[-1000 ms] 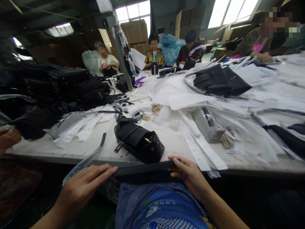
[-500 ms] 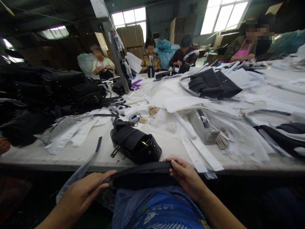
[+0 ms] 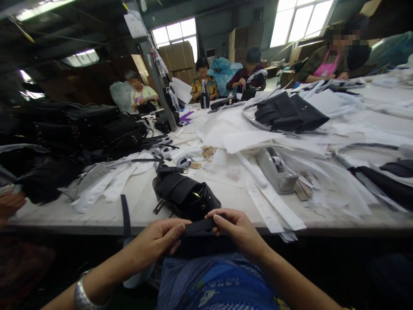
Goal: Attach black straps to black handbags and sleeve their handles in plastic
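Observation:
A black strap [image 3: 199, 226] is stretched between my two hands at the table's front edge, above my lap. My left hand [image 3: 166, 237] pinches it with thumb and fingers. My right hand [image 3: 230, 224] grips its other end between thumb and forefinger. Just beyond them lies a black handbag [image 3: 183, 193] on its side, with a gold zip and a metal buckle showing. Left of my left forearm, a dark strap end [image 3: 125, 215] with clear wrap below it hangs over the table edge.
A grey tape dispenser [image 3: 278, 170] stands at the right among white paper strips [image 3: 261, 206]. Black bags [image 3: 74, 129] are piled at the left. Further back are a metal post [image 3: 161, 82], another black bag [image 3: 290, 112] and several co-workers. Someone's hand [image 3: 11, 204] shows at the far left.
My left hand has moved right along the strap, closing from flat fingers to a pinch. My right hand has shifted slightly left, so the hands are nearer each other.

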`<action>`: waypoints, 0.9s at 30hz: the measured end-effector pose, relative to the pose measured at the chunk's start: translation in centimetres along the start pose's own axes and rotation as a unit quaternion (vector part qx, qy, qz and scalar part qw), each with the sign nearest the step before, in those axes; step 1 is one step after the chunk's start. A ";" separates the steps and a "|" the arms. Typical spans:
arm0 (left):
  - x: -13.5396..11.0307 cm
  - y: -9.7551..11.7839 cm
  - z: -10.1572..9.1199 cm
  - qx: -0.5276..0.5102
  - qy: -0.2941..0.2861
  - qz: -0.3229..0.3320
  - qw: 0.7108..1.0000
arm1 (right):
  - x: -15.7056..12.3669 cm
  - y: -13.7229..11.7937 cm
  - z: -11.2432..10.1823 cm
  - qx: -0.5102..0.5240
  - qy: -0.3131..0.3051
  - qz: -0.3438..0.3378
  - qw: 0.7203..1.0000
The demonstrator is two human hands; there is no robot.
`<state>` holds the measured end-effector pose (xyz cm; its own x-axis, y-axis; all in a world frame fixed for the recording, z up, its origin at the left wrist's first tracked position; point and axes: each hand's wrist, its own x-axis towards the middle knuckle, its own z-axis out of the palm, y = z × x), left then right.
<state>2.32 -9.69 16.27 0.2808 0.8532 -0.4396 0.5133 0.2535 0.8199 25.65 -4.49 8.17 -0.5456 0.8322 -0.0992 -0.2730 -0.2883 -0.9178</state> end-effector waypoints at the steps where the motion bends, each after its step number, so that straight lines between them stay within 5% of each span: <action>1: 0.3 0.3 0.2 -0.001 -0.007 0.000 1.000 | 0.0 0.3 0.1 0.003 -0.007 0.005 1.000; 7: 1.8 1.4 1.6 -0.045 -0.033 -0.035 0.998 | -0.2 0.8 0.2 0.017 -0.027 -0.007 0.999; 11: 2.0 2.8 0.9 -0.014 -0.006 -0.052 0.999 | 0.1 0.8 -0.8 -0.026 0.074 -0.104 0.991; 14: 2.3 4.0 -0.7 0.099 0.086 -0.005 0.991 | 1.2 1.1 -1.4 -0.195 0.179 -0.228 0.937; 18: 3.4 5.4 -2.7 0.219 0.167 0.051 0.960 | 3.5 2.1 -0.7 -0.311 0.200 -0.296 0.881; 27: 5.6 7.6 -4.4 0.309 0.099 0.049 0.945 | 5.9 1.7 0.9 -0.303 0.193 -0.333 0.872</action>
<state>4.22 -0.95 21.61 0.2253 0.9431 -0.2446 0.8855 -0.0935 0.4551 21.29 -0.49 6.37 -0.0871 0.8503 0.5191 0.1047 0.5260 -0.8440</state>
